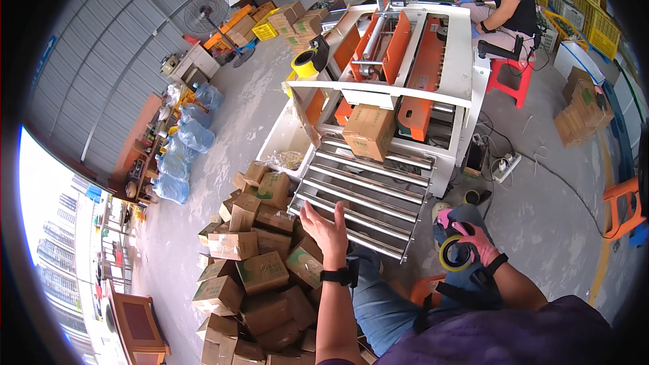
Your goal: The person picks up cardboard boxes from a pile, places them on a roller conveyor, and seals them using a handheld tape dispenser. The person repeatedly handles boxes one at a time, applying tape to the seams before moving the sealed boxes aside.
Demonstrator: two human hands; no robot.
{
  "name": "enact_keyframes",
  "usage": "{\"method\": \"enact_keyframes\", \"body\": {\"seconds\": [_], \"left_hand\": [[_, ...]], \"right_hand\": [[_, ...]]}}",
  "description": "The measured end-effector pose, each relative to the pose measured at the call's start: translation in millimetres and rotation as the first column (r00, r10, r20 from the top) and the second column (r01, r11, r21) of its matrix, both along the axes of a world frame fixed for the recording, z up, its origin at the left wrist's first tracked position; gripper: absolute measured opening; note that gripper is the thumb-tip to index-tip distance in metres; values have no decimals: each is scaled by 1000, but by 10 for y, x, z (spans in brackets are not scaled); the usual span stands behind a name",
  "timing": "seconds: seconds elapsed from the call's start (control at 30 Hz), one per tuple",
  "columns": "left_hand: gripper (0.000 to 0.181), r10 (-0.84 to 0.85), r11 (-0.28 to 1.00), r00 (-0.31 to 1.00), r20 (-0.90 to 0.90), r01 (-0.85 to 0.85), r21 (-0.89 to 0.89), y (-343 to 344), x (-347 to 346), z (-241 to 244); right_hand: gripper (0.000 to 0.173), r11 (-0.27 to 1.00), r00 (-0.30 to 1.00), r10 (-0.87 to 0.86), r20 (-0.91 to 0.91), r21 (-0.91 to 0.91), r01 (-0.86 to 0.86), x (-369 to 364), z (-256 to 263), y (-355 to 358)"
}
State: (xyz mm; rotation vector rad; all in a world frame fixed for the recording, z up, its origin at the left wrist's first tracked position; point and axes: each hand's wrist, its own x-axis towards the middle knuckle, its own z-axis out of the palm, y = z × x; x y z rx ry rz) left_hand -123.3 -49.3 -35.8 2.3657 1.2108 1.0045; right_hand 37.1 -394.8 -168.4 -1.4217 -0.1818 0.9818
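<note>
My left hand (325, 228) is bare, raised palm up with fingers apart over the lower left corner of the steel roller conveyor (361, 190); nothing is in it. My right hand (479, 243), in a pink glove, is closed on a pink-handled tape dispenser (448, 223) with a roll of tape (456, 253), held above my right thigh. A taped cardboard box (370, 132) sits at the outlet of the carton sealing machine (464, 71), partly on the first rollers. A yellow tape roll (304, 63) is mounted on the machine's left side.
A heap of cardboard boxes (261, 268) lies left of the conveyor. A power strip (507, 167) and cables lie on the floor to the right. A red stool (511, 81) supports a seated co-worker (512, 0) beyond the machine. An orange stool (623, 208) stands far right.
</note>
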Motion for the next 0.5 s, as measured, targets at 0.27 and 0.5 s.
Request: {"method": "enact_keyframes", "body": {"seconds": [0.27, 0.5], "left_hand": [[125, -231, 971, 824, -517, 228, -69, 704, 1580, 473], [118, -400, 912, 744, -535, 263, -316, 340, 1533, 415]], "right_hand": [[61, 993, 989, -108, 99, 59, 102, -173, 553, -39], [65, 979, 966, -179, 184, 134, 156, -52, 1445, 41]]}}
